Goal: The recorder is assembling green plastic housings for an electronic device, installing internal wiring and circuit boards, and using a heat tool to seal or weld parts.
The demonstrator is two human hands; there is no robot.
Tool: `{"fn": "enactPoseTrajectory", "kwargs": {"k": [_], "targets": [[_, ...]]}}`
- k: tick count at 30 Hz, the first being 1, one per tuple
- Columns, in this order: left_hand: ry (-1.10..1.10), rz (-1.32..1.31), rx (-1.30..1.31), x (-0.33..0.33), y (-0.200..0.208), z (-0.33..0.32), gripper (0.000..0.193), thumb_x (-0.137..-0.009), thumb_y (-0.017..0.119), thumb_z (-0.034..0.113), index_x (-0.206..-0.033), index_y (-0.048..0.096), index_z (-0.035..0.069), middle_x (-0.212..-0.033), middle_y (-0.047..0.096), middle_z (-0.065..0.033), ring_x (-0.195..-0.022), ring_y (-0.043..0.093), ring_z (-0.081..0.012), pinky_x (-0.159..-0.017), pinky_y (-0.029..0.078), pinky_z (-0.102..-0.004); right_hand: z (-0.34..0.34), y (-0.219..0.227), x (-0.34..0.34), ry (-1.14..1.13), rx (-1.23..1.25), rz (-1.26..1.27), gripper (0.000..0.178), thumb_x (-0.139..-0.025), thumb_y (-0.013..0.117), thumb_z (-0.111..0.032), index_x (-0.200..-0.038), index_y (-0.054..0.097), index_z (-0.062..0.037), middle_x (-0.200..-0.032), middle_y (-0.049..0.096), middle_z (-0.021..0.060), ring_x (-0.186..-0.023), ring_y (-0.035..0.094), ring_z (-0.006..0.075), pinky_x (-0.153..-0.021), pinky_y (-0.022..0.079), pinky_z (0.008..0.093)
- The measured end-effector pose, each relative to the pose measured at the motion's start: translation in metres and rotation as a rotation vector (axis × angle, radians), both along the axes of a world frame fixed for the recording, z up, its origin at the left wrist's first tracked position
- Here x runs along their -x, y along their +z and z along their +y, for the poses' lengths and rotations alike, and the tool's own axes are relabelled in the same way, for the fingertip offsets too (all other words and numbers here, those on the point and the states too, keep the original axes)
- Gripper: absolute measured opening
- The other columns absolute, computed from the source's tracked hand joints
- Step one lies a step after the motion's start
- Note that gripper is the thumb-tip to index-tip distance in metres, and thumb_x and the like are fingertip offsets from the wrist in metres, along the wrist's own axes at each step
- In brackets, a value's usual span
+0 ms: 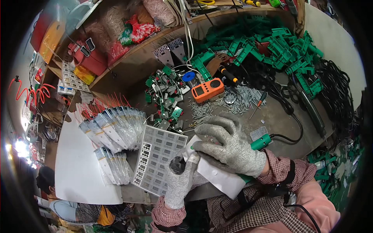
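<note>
My left hand (181, 174), in a grey work glove, grips the left end of a smooth white elongated piece (221, 178), its thumb along the edge. My right hand (229, 145), gloved the same way, lies across the top of that piece with curled fingers around its far side. A tiny green spot shows by the right fingertips; whether it is a separate part cannot be made out. A green cylindrical tool handle (261, 142) with a black cable lies just beyond my right wrist. Beside my left hand, a grey-and-white tray of rectangular cells (159, 155) rests on the table.
Bubble-wrapped parts with red wires (116, 128) lie at left on a white board (81, 167). Farther back are circuit boards (165, 93), an orange meter (208, 90), loose screws (246, 99), a screwdriver (258, 105) and piled green housings (291, 50). A soldering iron (312, 112) lies right; another person (58, 198) sits lower left.
</note>
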State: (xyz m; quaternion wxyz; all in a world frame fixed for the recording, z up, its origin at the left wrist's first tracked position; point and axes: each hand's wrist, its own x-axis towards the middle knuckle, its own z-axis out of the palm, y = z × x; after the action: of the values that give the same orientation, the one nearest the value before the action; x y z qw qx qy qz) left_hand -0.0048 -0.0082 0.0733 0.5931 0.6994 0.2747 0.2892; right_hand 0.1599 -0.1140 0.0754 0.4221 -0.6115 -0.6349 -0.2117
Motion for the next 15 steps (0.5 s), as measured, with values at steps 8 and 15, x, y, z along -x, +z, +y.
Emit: {"fn": "enactPoseTrajectory", "kwargs": {"k": [8, 15], "targets": [[-0.034, 0.174, -0.55, -0.006, 0.0, 0.013, 0.02, -0.101, 0.064, 0.013, -0.111, 0.068, -0.004, -0.091, 0.07, -0.0141, -0.082, 0.067, -0.0263, -0.071, 0.052, -0.0377, 0.015, -0.007, -0.002, -0.01, 0.073, -0.079, 0.028, -0.073, 0.072, -0.018, -0.1, 0.071, -0.0126, -0.124, 0.062, 0.0027, -0.129, 0.053, 0.0248, -0.114, 0.038, 0.0542], [-0.08, 0.277, -0.47, -0.012, -0.004, 0.036, 0.018, -0.097, 0.067, 0.012, -0.107, 0.07, -0.002, -0.085, 0.067, -0.0209, -0.077, 0.07, -0.0307, -0.067, 0.052, -0.0381, 0.037, -0.018, -0.013, 0.028, 0.097, 0.121, 0.026, -0.075, 0.078, -0.019, -0.097, 0.07, -0.0078, -0.12, 0.061, 0.006, -0.127, 0.052, 0.0278, -0.111, 0.037, 0.0532]]}}
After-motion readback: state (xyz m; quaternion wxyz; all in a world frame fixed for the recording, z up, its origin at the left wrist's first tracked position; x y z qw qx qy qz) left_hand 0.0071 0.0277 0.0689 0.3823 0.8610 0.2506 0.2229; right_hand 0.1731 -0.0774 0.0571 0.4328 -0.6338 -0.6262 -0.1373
